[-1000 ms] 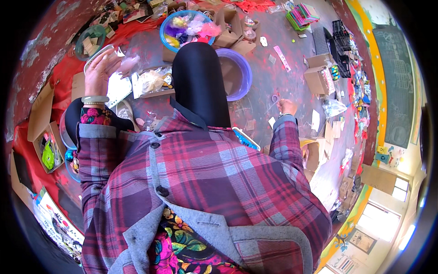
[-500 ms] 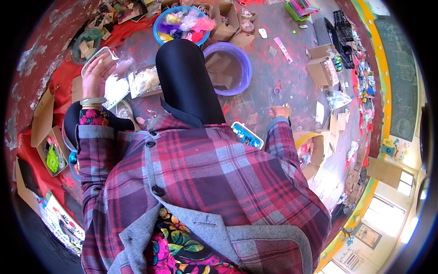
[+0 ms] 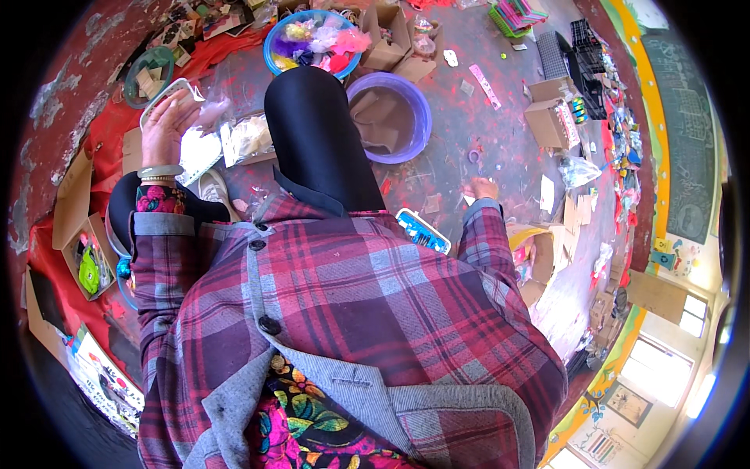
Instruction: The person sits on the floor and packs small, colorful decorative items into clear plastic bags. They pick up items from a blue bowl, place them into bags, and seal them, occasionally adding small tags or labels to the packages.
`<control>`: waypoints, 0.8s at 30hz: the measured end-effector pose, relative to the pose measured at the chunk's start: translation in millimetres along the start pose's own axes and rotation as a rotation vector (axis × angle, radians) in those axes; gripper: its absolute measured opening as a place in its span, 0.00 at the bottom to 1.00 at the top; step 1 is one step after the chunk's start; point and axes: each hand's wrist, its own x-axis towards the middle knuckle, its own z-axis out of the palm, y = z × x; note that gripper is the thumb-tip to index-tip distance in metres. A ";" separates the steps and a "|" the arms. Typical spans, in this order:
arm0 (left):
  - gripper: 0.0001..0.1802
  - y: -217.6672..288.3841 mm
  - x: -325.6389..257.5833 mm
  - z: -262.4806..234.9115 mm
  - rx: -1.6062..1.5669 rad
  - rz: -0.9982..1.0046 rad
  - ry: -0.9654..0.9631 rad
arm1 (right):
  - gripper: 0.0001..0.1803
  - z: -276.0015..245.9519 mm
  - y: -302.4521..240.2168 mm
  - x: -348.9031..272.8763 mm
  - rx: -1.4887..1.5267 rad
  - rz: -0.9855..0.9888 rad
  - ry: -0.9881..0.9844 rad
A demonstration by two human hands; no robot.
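My left hand (image 3: 164, 129) is stretched out past my bent left knee, fingers loosely extended over a white-rimmed tray (image 3: 150, 106). Whether it grips the rim does not show. Near it lie a pinkish clear plastic bag (image 3: 212, 113) and a white sheet-like piece (image 3: 200, 152). My right hand (image 3: 482, 188) is low over the floor, its fingers curled. A small pale bit shows by the fingertips, too small to name. Between that arm and my body lies a white-rimmed tray with a blue inside (image 3: 423, 231), partly hidden by my jacket.
A purple tub (image 3: 420, 129) holding brown cardboard stands beyond my dark-clad knee. Behind it are a blue basin (image 3: 271, 55) of colourful fluffy pieces and a cardboard box (image 3: 383, 55). More cartons (image 3: 547, 123) and scattered items line the right; an open box (image 3: 76, 211) stands left.
My right hand has shifted slightly right, and a small pale bit now shows by its fingers. Dark shapes over the blue tray no longer show. My left hand stays nearly still.
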 end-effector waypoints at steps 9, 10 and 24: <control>0.17 3.9 -4.2 -7.6 -0.008 -0.004 -0.009 | 0.39 5.9 -55.8 -49.8 -0.474 0.011 0.141; 0.17 3.0 -3.5 -9.8 -0.010 -0.007 -0.011 | 0.38 5.7 -60.0 -53.8 -0.339 0.090 0.129; 0.16 6.7 -8.7 -1.7 0.005 0.011 0.039 | 0.23 -23.4 -59.4 -44.0 0.513 0.168 -0.160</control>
